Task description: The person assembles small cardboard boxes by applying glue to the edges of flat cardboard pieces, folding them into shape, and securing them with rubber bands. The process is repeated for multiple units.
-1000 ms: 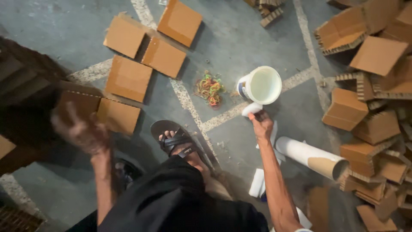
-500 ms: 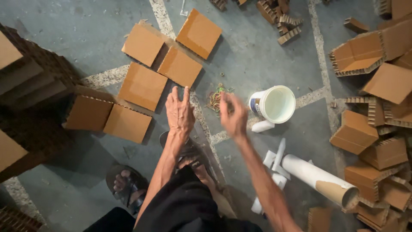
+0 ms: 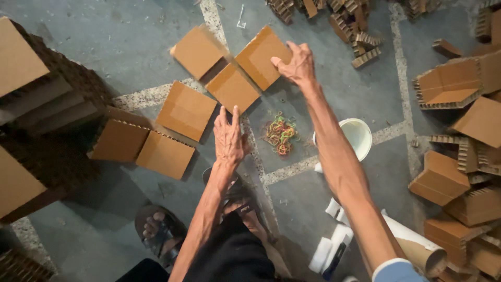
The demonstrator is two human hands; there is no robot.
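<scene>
While seated over grey floor point(image 3: 130, 31), sandalled feet at bottom: one sandal point(image 3: 159, 230) lower left, other under the knee. Beside right forearm, white pieces and a cardboard tube point(image 3: 417, 250) on the floor. Left hand point(image 3: 228, 137) hovered flat, fingers straight and together, grip released, holding nothing; nearest to the cardboard square point(image 3: 232, 87) just ahead of its fingertips, not touching as far as could be told. Right of that hand, small heap of coloured rubber bands point(image 3: 278, 134) on the floor, then white cup point(image 3: 359, 137) partly hidden behind the right forearm. Left, more flat cardboard squares in a loose row point(image 3: 164, 154); dark stacked corrugated blocks point(image 3: 57, 99) at far left. Further out, right hand point(image 3: 295, 65) stretched forward, fingers spread, resting on the edge of the far cardboard square point(image 3: 258, 57); touching it, thumb side at its right edge, grip loose, not clenched around it. Right side: heap of folded cardboard corner pieces point(image 3: 454, 172). Top: scattered corrugated scraps point(image 3: 355, 31).
</scene>
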